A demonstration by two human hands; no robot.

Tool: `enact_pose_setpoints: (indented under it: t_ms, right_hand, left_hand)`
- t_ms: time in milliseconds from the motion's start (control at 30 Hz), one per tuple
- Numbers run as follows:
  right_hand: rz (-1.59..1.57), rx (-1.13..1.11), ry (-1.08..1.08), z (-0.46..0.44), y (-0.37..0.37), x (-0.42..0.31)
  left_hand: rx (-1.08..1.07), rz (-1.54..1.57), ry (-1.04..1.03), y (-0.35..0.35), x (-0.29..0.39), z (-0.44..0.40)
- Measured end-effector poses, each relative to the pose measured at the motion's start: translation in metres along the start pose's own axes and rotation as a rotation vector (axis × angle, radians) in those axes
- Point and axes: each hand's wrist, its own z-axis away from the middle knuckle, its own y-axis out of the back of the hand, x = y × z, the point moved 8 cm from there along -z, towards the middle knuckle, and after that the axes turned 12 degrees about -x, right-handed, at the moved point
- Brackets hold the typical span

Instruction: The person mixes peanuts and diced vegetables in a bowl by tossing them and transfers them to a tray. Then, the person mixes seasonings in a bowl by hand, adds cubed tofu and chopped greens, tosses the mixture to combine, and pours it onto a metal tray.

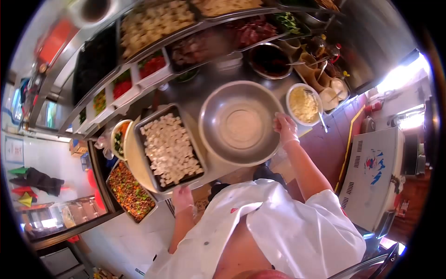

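Note:
My right hand (285, 128), in a clear plastic glove, is closed on the right rim of a large metal mixing bowl (213, 135). The bowl stands upright on the counter, with only a pale round patch showing at its bottom. My left hand (182, 199), also gloved, is at the near edge of a dark metal tray (201, 162). White diced cubes (169, 149) fill this tray. The left fingers are blurred and partly hidden at the tray's edge, so their grip is unclear. Beneath the tray lies a round pale board (135, 160).
Right of the bowl is a white bowl of yellowish chopped food (304, 106) with a spoon. Behind stand a pot of dark sauce (269, 60) and several seasoning containers (316, 69). A tray of mixed chopped vegetables (131, 190) sits at left. Shelved food trays (158, 23) overhang the back.

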Motion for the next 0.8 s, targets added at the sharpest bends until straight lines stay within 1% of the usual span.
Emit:
enact_pose_setpoints:
  t_ms: [67, 100, 167, 200, 267, 300, 333, 367, 433, 500, 533, 600, 633, 733, 767, 800]
  right_hand:
    - [-0.077, -0.025, 0.002, -0.039, 0.028, -0.019]
    - [-0.016, -0.024, -0.010, -0.072, 0.050, -0.022]
    - [-0.155, -0.046, 0.015, -0.131, 0.080, -0.037]
    - [-0.222, -0.057, 0.023, -0.161, 0.091, -0.046]
    - [-0.242, 0.017, -0.029, -0.209, 0.109, -0.075]
    - [-0.228, 0.052, -0.088, -0.236, 0.120, -0.078]
    - [-0.211, 0.084, -0.144, -0.266, 0.130, -0.080]
    - [-0.296, 0.100, -0.208, -0.300, 0.138, -0.070]
    - [-0.293, 0.099, -0.254, -0.337, 0.146, -0.067]
    - [-0.296, 0.142, -0.303, -0.359, 0.152, -0.063]
    - [-0.292, 0.118, -0.293, -0.367, 0.155, -0.058]
    - [-0.278, 0.071, -0.272, -0.378, 0.159, -0.047]
    - [-0.091, 0.111, -0.277, -0.357, 0.159, -0.065]
    - [-0.202, 0.001, -0.112, -0.311, 0.147, -0.088]
    - [-0.249, -0.006, -0.093, -0.295, 0.148, -0.088]
    - [-0.190, 0.020, -0.069, -0.273, 0.156, -0.097]
  left_hand:
    - [0.060, -0.085, -0.103, 0.007, -0.008, 0.009]
    - [0.069, -0.135, -0.013, 0.003, -0.026, 0.015]
    - [0.101, -0.240, 0.170, -0.009, -0.062, 0.039]
    - [0.074, -0.238, 0.289, -0.041, -0.090, 0.055]
    - [0.021, -0.230, 0.523, -0.119, -0.145, 0.085]
    - [-0.023, -0.235, 0.557, -0.127, -0.168, 0.080]
    - [-0.045, -0.234, 0.486, -0.147, -0.180, 0.075]
    - [-0.071, -0.233, 0.412, -0.170, -0.191, 0.066]
    - [-0.129, -0.238, 0.238, -0.197, -0.202, 0.049]
    - [-0.040, -0.260, 0.165, -0.196, -0.207, 0.032]
    - [0.002, -0.273, 0.132, -0.198, -0.207, 0.026]
    - [0.023, -0.309, 0.112, -0.232, -0.202, 0.025]
    - [0.032, -0.321, 0.100, -0.245, -0.202, 0.023]
    - [0.019, -0.315, 0.065, -0.231, -0.199, -0.008]
    - [0.031, -0.332, 0.057, -0.229, -0.195, -0.013]
    - [0.038, -0.350, 0.054, -0.227, -0.192, -0.019]
